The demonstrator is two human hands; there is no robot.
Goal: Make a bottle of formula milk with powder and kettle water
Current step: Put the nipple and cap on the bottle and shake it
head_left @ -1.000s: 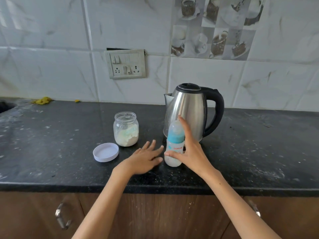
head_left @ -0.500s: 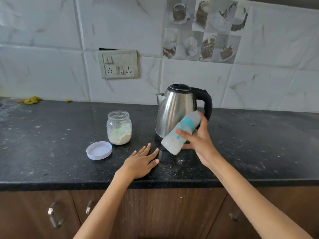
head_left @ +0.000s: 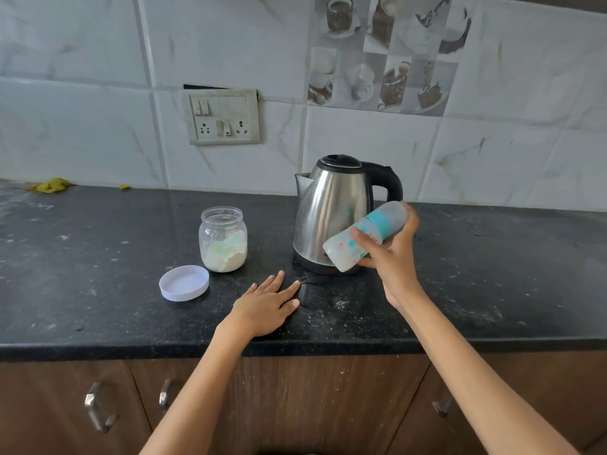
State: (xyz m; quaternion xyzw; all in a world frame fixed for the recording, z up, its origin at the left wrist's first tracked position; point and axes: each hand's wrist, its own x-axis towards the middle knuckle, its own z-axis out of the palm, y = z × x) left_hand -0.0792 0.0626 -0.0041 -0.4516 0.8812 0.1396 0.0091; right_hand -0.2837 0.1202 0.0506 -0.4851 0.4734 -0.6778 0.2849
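My right hand [head_left: 392, 257] grips a capped baby bottle [head_left: 354, 243] with a teal collar, tilted nearly sideways in the air in front of the steel kettle [head_left: 331, 211]. The bottle's base points down-left and its cap up-right. My left hand [head_left: 267, 305] lies flat on the black counter [head_left: 98, 290] with fingers spread, holding nothing. An open glass jar of white powder [head_left: 223, 239] stands left of the kettle. Its white lid [head_left: 184, 283] lies upside down in front of the jar.
A switch and socket panel [head_left: 223, 118] is on the tiled wall behind the jar. Yellow scraps [head_left: 51, 185] lie at the counter's back left. White powder specks dot the counter near the kettle. Wooden cabinet doors with metal handles [head_left: 97, 407] are below the counter edge.
The bottle stood upright on the counter a second ago; my right hand has lifted it and tilted it sideways. My left hand has stayed flat on the counter.
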